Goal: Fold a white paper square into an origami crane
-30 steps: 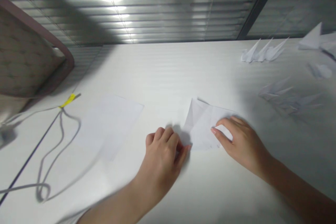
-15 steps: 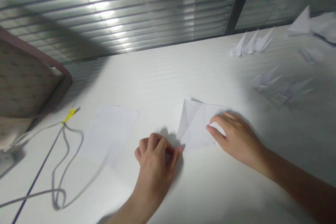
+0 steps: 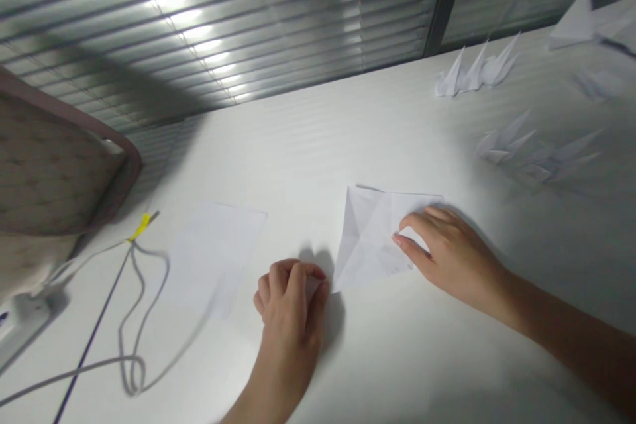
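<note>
A creased white paper point(image 3: 370, 232) lies on the white table, one corner pointing toward my left hand. Its right part is pinched between the thumb and fingers of my right hand point(image 3: 437, 238), with a small piece of paper edge showing inside the grip. My left hand point(image 3: 293, 305) is just left of the paper's lower left corner, slightly apart from it. The thumb and index finger of that hand are drawn together, the other fingers curled. Whether anything small sits between them cannot be made out.
Flat white sheets point(image 3: 213, 252) lie at the left, beside a looped grey cable point(image 3: 142, 318) with a yellow tie and a power strip point(image 3: 22, 321). Folded paper pieces point(image 3: 474, 73) stand at the back right, with more point(image 3: 541, 152) nearer. Window blinds point(image 3: 278, 6) border the table's back edge.
My left hand has come off the paper's lower left corner and moved slightly left, its thumb drawn in. My right hand keeps its grip. The view has shifted a little.
</note>
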Demonstrator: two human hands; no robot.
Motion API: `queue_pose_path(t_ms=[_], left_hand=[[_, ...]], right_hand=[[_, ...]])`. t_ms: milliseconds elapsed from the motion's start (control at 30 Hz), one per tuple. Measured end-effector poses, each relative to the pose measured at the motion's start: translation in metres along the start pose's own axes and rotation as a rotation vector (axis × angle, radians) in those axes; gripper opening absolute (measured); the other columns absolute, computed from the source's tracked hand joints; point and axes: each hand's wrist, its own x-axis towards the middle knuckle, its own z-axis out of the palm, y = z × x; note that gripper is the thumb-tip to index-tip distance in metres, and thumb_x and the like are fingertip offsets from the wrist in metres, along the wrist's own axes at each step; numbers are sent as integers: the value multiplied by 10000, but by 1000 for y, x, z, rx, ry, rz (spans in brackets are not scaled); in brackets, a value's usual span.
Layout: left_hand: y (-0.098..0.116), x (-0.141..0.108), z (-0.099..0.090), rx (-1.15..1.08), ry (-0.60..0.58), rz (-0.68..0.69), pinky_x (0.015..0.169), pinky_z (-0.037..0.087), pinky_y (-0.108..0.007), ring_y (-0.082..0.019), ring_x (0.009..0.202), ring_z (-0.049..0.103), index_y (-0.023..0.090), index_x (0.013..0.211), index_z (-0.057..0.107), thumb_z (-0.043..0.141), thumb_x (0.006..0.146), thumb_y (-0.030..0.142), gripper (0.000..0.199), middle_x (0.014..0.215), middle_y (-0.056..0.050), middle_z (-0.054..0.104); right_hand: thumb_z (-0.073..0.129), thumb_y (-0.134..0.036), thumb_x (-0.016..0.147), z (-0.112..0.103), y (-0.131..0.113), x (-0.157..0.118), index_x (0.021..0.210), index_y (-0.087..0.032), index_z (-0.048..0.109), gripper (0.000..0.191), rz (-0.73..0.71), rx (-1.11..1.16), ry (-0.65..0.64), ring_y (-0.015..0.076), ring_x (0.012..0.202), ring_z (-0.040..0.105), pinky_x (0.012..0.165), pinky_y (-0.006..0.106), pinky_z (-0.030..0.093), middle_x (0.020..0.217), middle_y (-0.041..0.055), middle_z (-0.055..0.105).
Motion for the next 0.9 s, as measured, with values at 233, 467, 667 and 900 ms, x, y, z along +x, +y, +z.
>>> queue_pose_path(t_ms=[233, 467, 667, 900], left_hand=[[1, -19, -9, -30, 235, 553, 933, 441, -391, -247, 1093, 501, 207, 1117, 476, 468, 784, 31, 377, 1056, -64, 571], [30, -6, 7, 179, -334, 820, 1135, 244, -457, -313, 1413, 206, 75, 1438, 291, 556, 821, 479, 783, 1506, -132, 328], [28, -7, 10, 137, -392, 722, 1149, 230, -419, -286, 1428, 154, 81, 1469, 233, 488, 832, 611, 867, 1540, -132, 228], [27, -13, 15, 227, -354, 761, 1166, 133, -380, -286, 1436, 108, 47, 1467, 223, 254, 860, 713, 902, 1553, -135, 189]], right_hand=[[499, -268, 902, -2, -1, 1, 827, -177, 597, 153, 0, -2, 1, 245, 783, 575, 702, 342, 389, 788, 78, 661], [476, -265, 916, -2, -2, 2, 813, -173, 589, 179, -7, -6, 5, 245, 783, 575, 720, 349, 392, 770, 79, 654], [477, -252, 909, -1, 0, 0, 775, -185, 565, 174, -34, 1, 30, 234, 736, 561, 698, 344, 394, 732, 62, 637], [493, -256, 902, 0, 4, -4, 788, -186, 556, 148, -72, 37, 60, 237, 713, 571, 697, 361, 416, 706, 61, 617]])
